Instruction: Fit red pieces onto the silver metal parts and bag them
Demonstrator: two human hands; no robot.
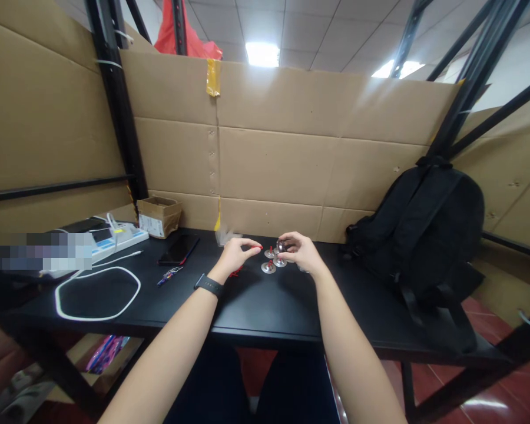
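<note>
Both hands are over the middle of the black table. My left hand (239, 255) pinches a small red piece (258, 247) between thumb and fingertips. In my right hand (301, 252) is a shiny silver disc (281, 245), held upright by thumb and fingers. Between the hands several round silver discs with red middles, one of them a near disc (268, 268), lie on the table. Small red pieces (235, 272) lie just below my left hand, partly hidden by it. A clear plastic bag (223, 237) is behind my left hand.
On the black table (265, 309), a phone (179, 249), a keychain (169, 275), a white cable (138, 291), a power strip (123, 238) and a small cardboard box (159, 216) stand left. A black backpack (424, 229) is right. Cardboard walls (274, 159) close the back. A person's arm shows far left.
</note>
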